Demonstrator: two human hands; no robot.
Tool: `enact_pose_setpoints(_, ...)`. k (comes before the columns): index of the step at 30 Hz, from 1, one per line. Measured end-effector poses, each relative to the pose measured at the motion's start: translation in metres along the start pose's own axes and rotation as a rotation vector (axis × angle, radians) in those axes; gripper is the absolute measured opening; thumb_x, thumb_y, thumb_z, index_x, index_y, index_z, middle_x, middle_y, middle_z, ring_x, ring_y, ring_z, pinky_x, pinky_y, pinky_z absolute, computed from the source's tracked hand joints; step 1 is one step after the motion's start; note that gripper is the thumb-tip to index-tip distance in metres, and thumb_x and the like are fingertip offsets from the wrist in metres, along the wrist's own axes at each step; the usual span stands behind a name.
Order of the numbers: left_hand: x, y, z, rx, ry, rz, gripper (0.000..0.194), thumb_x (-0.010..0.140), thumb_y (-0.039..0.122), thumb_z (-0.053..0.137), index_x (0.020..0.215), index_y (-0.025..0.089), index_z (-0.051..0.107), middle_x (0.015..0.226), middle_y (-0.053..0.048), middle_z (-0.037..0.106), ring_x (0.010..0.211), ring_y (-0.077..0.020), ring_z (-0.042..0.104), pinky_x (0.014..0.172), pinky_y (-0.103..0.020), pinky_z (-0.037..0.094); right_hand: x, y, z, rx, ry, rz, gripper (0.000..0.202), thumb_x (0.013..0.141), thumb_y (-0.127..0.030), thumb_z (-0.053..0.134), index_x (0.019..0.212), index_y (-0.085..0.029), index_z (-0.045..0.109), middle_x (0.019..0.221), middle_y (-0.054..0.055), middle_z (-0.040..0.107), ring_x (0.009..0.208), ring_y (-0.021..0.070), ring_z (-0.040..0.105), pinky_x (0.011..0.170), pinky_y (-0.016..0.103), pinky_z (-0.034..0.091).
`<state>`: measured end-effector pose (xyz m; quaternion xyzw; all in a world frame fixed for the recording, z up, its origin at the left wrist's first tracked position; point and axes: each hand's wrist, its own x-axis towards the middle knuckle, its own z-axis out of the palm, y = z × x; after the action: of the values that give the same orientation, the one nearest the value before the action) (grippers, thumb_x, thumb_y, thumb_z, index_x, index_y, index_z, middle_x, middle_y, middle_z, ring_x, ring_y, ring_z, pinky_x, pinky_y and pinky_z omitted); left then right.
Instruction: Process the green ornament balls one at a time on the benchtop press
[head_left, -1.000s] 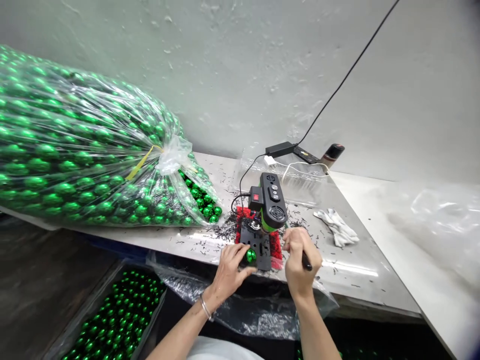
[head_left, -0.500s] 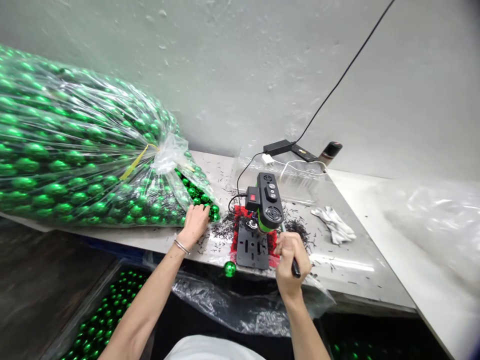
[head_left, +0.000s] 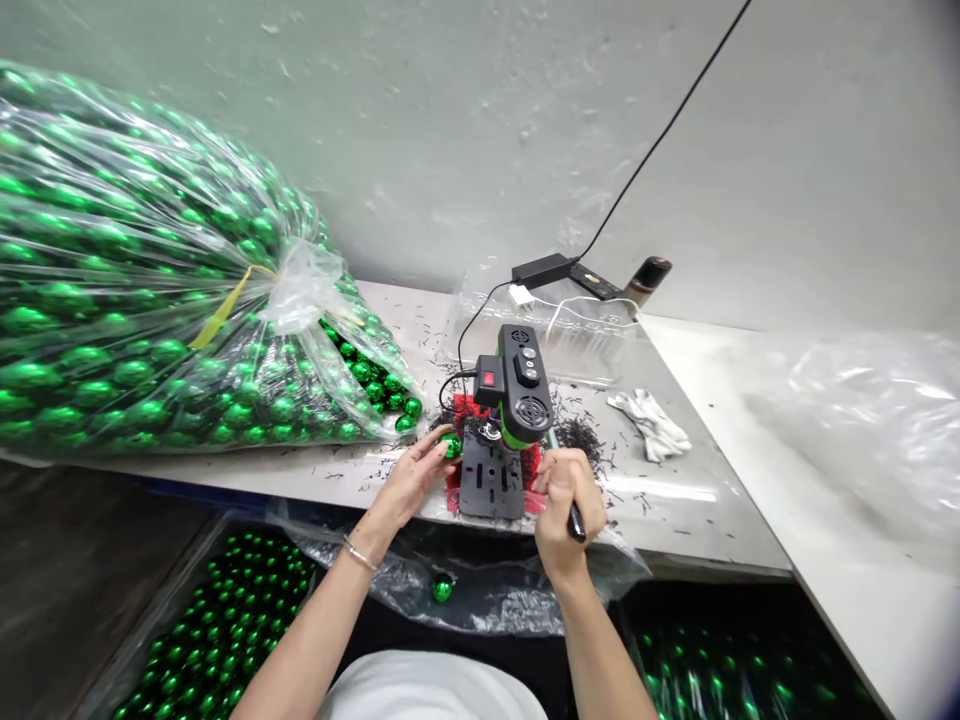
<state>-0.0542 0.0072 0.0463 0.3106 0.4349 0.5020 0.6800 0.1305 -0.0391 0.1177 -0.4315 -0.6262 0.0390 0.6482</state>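
Note:
My left hand (head_left: 414, 478) grips a shiny green ball (head_left: 451, 444) at its fingertips, just left of the black machine (head_left: 525, 385). The machine stands over a slotted black base plate (head_left: 491, 485) on a red mat (head_left: 531, 465). My right hand (head_left: 570, 503) is closed round a black-ended tool handle (head_left: 576, 524) to the right of the plate. Another green ball (head_left: 442, 587) is below the table edge, over clear plastic sheeting (head_left: 510, 610). More green balls show at the mouth of the big clear bag (head_left: 300, 290) on the left.
White gloves (head_left: 651, 425) lie on the table's right part. Behind the machine are a clear plastic tray (head_left: 592, 350), cables and a black adapter (head_left: 541, 270). Black shavings (head_left: 579, 438) are scattered around. Green balls fill a lower container (head_left: 225, 610); more lie at the lower right.
My left hand has moved right from the bag's mouth to the machine, with a green ball in its fingers. The other ball has dropped from the table edge. The view has shifted slightly.

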Motion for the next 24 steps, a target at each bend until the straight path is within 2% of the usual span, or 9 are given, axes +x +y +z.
enact_pose_setpoints(3,0.004,-0.021,0.014,0.227,0.012,0.080,0.048,0.076,0.039,0.080,0.118,0.019,0.072,0.107,-0.007,0.073,0.093,-0.0192,0.067,0.085,-0.032,0.055,-0.001,0.000,0.000,-0.007,0.000,0.003,0.031,0.096,-0.011,0.042,0.067,-0.021,0.048,0.069,-0.001,0.053,0.067,0.0134,0.054,0.061,0.029,0.040)
enact_pose_setpoints(6,0.005,-0.037,0.025,0.540,0.027,0.240,0.040,0.080,0.038,0.075,0.115,0.020,0.074,0.103,-0.008,0.075,0.097,-0.0237,0.066,0.090,-0.037,0.052,-0.002,0.001,0.000,-0.005,0.000,-0.006,0.031,0.096,-0.011,0.042,0.067,-0.021,0.048,0.070,-0.001,0.054,0.068,0.0134,0.055,0.061,0.029,0.041)
enact_pose_setpoints(11,0.000,-0.045,0.033,1.015,0.058,0.487,0.034,0.086,0.034,0.071,0.117,0.022,0.072,0.102,-0.009,0.075,0.098,-0.0279,0.065,0.094,-0.046,0.048,-0.005,0.004,0.000,0.010,-0.004,-0.037,0.030,0.095,-0.010,0.042,0.068,-0.021,0.050,0.065,-0.001,0.052,0.070,0.0149,0.056,0.062,0.030,0.044)
enact_pose_setpoints(14,-0.001,-0.048,0.035,1.122,0.040,0.626,0.031,0.090,0.033,0.067,0.118,0.020,0.070,0.105,-0.010,0.075,0.100,-0.0277,0.065,0.093,-0.045,0.048,-0.007,0.006,-0.001,-0.001,-0.009,-0.017,0.030,0.095,-0.011,0.042,0.068,-0.021,0.050,0.066,-0.001,0.052,0.070,0.0152,0.057,0.063,0.030,0.044)
enact_pose_setpoints(18,0.000,-0.058,0.038,1.175,0.072,0.778,0.028,0.094,0.034,0.063,0.116,0.018,0.067,0.110,-0.011,0.074,0.102,-0.0274,0.065,0.096,-0.046,0.045,-0.009,0.006,-0.002,0.001,-0.018,-0.005,0.029,0.095,-0.011,0.042,0.069,-0.021,0.050,0.067,-0.001,0.053,0.071,0.0151,0.057,0.063,0.030,0.045)
enact_pose_setpoints(24,0.005,-0.067,0.038,1.150,0.096,0.851,0.028,0.094,0.038,0.063,0.113,0.017,0.066,0.109,-0.011,0.074,0.102,-0.0270,0.066,0.099,-0.048,0.045,-0.016,0.012,-0.002,-0.001,-0.013,-0.028,0.028,0.095,-0.011,0.042,0.071,-0.021,0.051,0.070,-0.001,0.053,0.071,0.0143,0.057,0.062,0.029,0.045)
